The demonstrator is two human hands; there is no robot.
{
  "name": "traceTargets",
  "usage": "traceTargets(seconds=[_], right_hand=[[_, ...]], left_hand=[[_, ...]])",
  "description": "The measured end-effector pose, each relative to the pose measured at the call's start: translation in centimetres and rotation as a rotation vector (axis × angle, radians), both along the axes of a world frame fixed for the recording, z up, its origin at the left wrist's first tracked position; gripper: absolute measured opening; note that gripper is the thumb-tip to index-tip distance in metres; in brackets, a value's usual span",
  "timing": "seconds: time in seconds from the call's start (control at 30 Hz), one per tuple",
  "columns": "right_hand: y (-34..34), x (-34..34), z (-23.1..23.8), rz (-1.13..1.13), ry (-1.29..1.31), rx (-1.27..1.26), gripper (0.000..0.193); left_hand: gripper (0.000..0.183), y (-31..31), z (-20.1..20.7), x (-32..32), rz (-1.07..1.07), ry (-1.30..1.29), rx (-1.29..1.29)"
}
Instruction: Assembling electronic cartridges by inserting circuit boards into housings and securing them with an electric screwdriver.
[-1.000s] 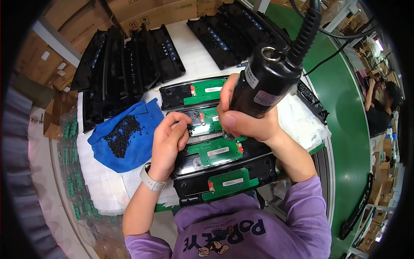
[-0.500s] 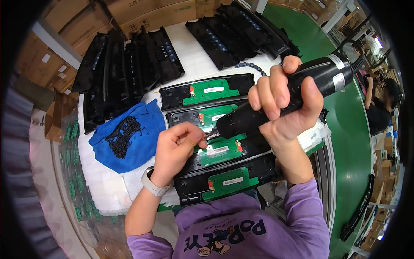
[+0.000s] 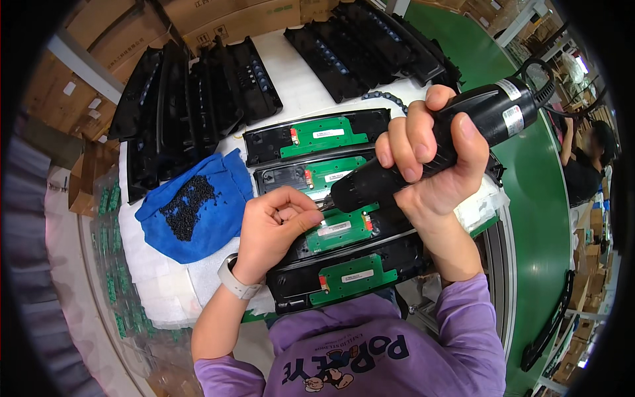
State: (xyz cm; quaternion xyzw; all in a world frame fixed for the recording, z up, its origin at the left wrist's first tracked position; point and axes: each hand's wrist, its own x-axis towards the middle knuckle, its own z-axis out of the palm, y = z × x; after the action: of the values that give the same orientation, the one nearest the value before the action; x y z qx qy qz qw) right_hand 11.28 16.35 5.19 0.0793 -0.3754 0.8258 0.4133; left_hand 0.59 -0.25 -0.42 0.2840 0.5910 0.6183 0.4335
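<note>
My right hand is wrapped round a black electric screwdriver, its nose slanting down to the left. At the bit, my left hand pinches thumb and forefinger together; whatever is between them is too small to make out. Below the bit lies a green circuit board in a long black plastic housing, partly covered by both hands. Similar boards sit in housings above and below it, among them the nearest board. Left of my left hand, a pile of tiny black screws rests on a blue cloth.
Black housings stand in two groups, one at the back left and one at the back right. A dark chain-like strip lies near the right group. Cardboard boxes are stacked behind. Another person is at far right.
The screwdriver and my right hand have shifted slightly left. My left thumb has straightened toward the bit, and the fingertips now meet right at its end.
</note>
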Motion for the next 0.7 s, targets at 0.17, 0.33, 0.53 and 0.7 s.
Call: traceTargets(seconds=[0.17,0.33,0.53,0.7], right_hand=[[-0.4,-0.4,-0.2,-0.056,-0.069,-0.102,0.022],[0.3,-0.1,0.0,0.090,-0.097,-0.142,0.022],[0.0,1.0,-0.2,0.130,-0.402,0.394,0.036],[-0.5,0.6,-0.5,0.152,-0.421,0.398,0.036]], left_hand=[[0.008,-0.2,-0.2,-0.2,0.018,0.043,-0.018],[0.009,0.1,-0.1,0.0,0.132,0.042,0.033],[0.018,-0.5,-0.7,-2.8,0.387,-0.579,0.346],[0.029,-0.7,-1.7,-3.0,0.328,-0.606,0.401]])
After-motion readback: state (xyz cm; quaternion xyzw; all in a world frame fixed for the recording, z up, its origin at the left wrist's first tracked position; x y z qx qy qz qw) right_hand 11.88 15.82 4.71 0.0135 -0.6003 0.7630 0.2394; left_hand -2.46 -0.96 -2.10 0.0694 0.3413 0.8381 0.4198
